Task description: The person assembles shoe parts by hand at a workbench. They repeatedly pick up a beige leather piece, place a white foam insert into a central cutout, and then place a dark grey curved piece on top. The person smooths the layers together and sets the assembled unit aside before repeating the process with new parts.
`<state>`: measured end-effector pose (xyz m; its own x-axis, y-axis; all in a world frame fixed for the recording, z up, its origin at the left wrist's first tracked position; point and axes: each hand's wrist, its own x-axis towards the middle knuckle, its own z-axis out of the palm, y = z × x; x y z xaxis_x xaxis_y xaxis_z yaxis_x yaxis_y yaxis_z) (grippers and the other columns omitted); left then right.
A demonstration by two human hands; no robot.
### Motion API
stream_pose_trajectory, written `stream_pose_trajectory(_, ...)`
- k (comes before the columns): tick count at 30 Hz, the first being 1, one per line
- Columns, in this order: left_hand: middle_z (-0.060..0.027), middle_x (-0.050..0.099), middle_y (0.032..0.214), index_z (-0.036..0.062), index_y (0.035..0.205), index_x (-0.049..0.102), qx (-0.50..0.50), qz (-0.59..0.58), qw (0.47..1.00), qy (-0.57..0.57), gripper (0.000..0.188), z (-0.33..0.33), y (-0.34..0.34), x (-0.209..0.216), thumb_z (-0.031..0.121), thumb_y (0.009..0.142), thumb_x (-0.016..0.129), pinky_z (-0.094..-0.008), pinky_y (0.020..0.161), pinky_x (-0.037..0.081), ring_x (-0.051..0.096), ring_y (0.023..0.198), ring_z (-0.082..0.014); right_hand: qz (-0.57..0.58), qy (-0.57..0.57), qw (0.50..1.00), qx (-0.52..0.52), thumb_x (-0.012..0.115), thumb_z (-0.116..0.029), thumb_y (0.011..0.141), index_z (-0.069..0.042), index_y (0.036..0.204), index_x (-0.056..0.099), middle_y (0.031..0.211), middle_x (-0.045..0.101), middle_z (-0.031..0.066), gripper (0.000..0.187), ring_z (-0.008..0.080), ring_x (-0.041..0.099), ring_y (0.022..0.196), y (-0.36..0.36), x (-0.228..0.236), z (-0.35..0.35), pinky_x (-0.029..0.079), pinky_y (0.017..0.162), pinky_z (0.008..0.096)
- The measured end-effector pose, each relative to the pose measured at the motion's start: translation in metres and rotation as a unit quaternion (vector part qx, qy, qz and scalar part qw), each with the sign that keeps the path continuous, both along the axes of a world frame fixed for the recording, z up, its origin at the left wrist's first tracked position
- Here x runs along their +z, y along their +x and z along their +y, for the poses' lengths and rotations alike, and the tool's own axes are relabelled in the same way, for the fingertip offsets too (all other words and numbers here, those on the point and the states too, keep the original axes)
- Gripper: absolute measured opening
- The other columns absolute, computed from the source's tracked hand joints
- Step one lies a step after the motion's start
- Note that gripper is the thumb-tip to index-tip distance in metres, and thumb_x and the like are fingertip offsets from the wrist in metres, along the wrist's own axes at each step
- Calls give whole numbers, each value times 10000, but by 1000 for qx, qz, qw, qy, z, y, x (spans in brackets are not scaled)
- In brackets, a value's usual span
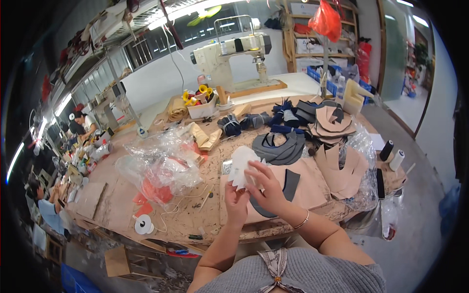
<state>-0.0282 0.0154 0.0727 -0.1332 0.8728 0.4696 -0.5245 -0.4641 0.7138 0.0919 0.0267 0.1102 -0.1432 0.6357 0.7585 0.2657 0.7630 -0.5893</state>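
Note:
Above the table's front, my left hand (237, 201) pinches the lower end of a thin white piece (241, 161) with a jagged edge. My right hand (266, 188) is on the same piece, fingers bent across its right side and thumb near its lower end. What the piece is made of I cannot tell. Beneath my hands a dark grey curved cut piece (291, 184) lies on a flat tan sheet (310, 188), partly hidden by my right hand. Just beyond lies a stack of dark grey curved pieces (281, 147).
Tan cut pieces (344, 168) lie at right, by thread cones (396, 160). Crumpled clear plastic (161, 163) covers the left middle, near a white spool (143, 224). Navy bundles (232, 125) and a sewing machine (234, 58) stand behind. People work at far left.

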Motion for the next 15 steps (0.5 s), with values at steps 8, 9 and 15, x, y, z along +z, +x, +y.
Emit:
stream_pose_trajectory(8,-99,621,1164,27,1252,521,-55,107,987,-109,280,4,-10,-10,99,984,491,-348,864,547,636,1001,-179,-49,65,993,-86,699,-47,779,-67,1092,621,1222,569,145,323,383,511,1166,22,-20,-1,442,943,442)
stream_pose_trajectory(9,-100,630,1142,25,1231,536,-54,117,986,-108,261,3,-6,-12,105,986,498,-345,853,555,641,985,-175,-32,54,995,-81,696,-46,782,-67,1088,623,1192,583,141,315,369,537,1126,22,-19,-3,458,918,431)
stream_pose_trajectory(15,-95,658,1002,-9,1081,590,-49,29,992,-115,153,-6,14,-4,56,943,578,-310,805,576,651,886,-152,-27,24,998,-43,675,-48,801,-46,1039,639,1019,641,124,241,303,631,895,35,-20,-8,516,782,381)
